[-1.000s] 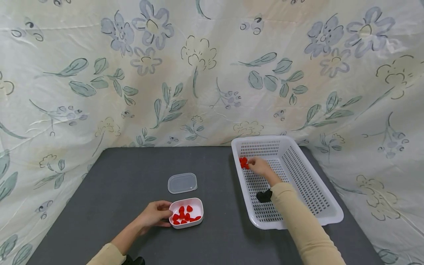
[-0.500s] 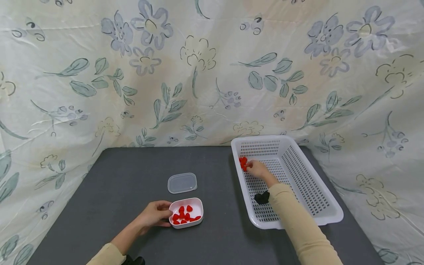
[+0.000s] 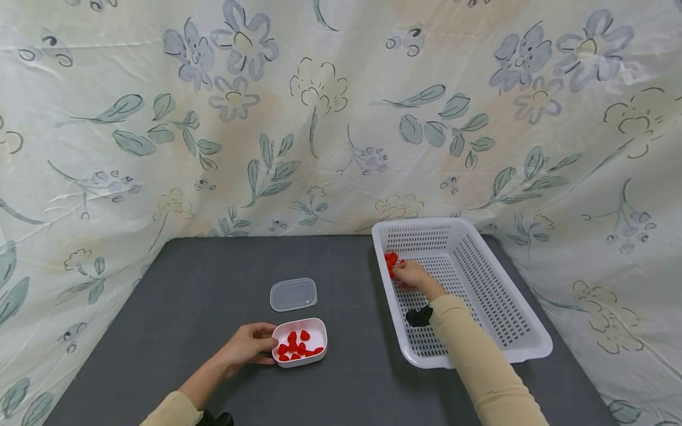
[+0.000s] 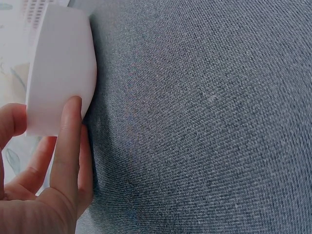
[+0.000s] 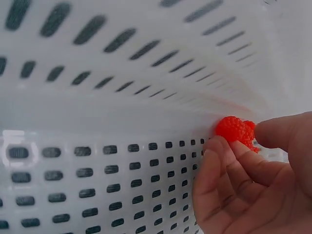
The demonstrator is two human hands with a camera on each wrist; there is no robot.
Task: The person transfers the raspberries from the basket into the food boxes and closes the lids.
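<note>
My right hand (image 3: 411, 273) is inside the white slotted basket (image 3: 524, 349), by its left wall, and pinches a red raspberry (image 3: 391, 261) between thumb and fingers (image 5: 222, 161). The right wrist view shows the same red raspberry (image 5: 235, 130) close to the basket's wall. My left hand (image 3: 246, 344) holds the left side of a small white tub (image 3: 318, 354) with several red raspberries (image 3: 296, 345) in it. The left wrist view shows my fingers (image 4: 68, 146) against the white tub (image 4: 61, 68) on the grey cloth.
A clear lid (image 3: 293, 294) lies flat on the dark grey table (image 3: 176, 307) behind the tub. A flowered sheet (image 3: 319, 118) hangs behind and to both sides. A black wrist strap (image 3: 418, 316) sits on my right forearm.
My right hand has drawn slightly back and left along the basket's left wall with the raspberry. The left hand and the tub have stayed put.
</note>
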